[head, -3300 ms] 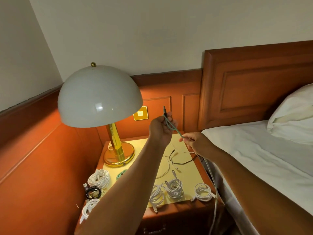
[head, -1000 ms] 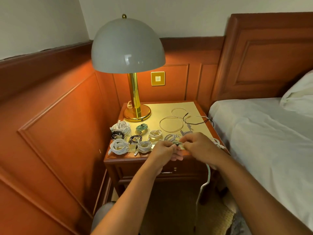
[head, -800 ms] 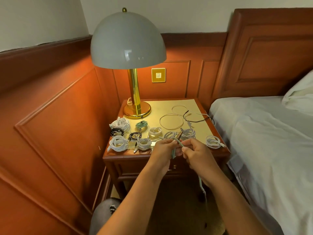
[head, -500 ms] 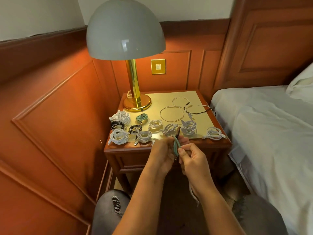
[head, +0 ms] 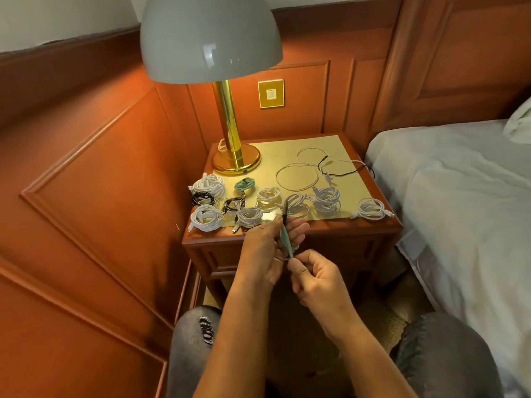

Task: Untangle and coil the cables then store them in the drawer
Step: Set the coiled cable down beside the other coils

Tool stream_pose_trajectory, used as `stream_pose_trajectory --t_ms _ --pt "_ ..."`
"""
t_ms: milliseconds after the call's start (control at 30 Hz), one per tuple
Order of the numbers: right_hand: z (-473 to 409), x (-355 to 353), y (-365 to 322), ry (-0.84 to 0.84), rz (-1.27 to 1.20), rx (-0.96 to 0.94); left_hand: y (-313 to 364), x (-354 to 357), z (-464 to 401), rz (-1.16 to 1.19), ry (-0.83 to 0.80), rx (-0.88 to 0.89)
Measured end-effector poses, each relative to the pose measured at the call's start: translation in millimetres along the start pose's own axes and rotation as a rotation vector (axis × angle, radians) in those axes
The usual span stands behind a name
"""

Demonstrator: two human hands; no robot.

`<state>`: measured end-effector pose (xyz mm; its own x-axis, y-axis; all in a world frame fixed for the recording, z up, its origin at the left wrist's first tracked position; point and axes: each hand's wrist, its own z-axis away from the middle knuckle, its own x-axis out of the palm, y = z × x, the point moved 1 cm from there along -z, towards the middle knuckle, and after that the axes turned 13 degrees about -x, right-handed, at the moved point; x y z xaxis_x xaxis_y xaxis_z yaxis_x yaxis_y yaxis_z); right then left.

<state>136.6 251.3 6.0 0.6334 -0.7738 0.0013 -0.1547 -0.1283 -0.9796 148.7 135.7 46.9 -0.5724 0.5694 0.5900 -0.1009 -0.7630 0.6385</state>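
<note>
A teal cable (head: 286,238) with a dark plug at its top runs across my left hand (head: 265,248), which holds it in front of the nightstand's drawer (head: 227,258). My right hand (head: 314,278) pinches the same cable just below. Several coiled white cables (head: 207,221), a coiled teal one (head: 244,185) and small black coils (head: 233,203) lie on the nightstand top (head: 273,150). Loose white and black cables (head: 316,168) sprawl at the back right. The drawer is closed.
A brass lamp (head: 230,122) with a grey dome shade stands at the nightstand's back left. A bed (head: 459,191) with white sheets lies to the right. Wood panelling runs along the left wall. My knees (head: 198,331) show at the bottom.
My hands have dropped from above the nightstand to in front of its drawer, with the teal cable between them. The view has tilted downward and my knees have come into sight.
</note>
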Motion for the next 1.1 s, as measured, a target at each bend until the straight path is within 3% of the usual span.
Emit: stream_pose_trajectory --t_ms 300,467,633,767,867,1000,1100 --pt "-1 -8 18 -0.074 -0.172 0.075 6 -2 6 -0.002 -0.037 0.048" --pt "-5 -13 29 -0.094 -0.151 0.119 1 6 12 -0.018 -0.048 0.081" --pt "-7 -17 39 -0.123 -0.185 0.224 -2 12 16 0.045 -0.132 0.102" --pt "-19 -27 43 -0.162 -0.223 0.229 -3 11 19 -0.055 -0.186 0.125" --pt "-35 -42 33 -0.192 -0.078 0.194 -1 9 24 -0.162 -0.249 0.124" --pt "-57 -66 1 -0.166 0.391 0.081 5 7 29 -0.286 -0.337 0.118" --pt "-74 -82 -23 -0.187 0.507 -0.028 8 10 32 -0.394 -0.381 0.088"
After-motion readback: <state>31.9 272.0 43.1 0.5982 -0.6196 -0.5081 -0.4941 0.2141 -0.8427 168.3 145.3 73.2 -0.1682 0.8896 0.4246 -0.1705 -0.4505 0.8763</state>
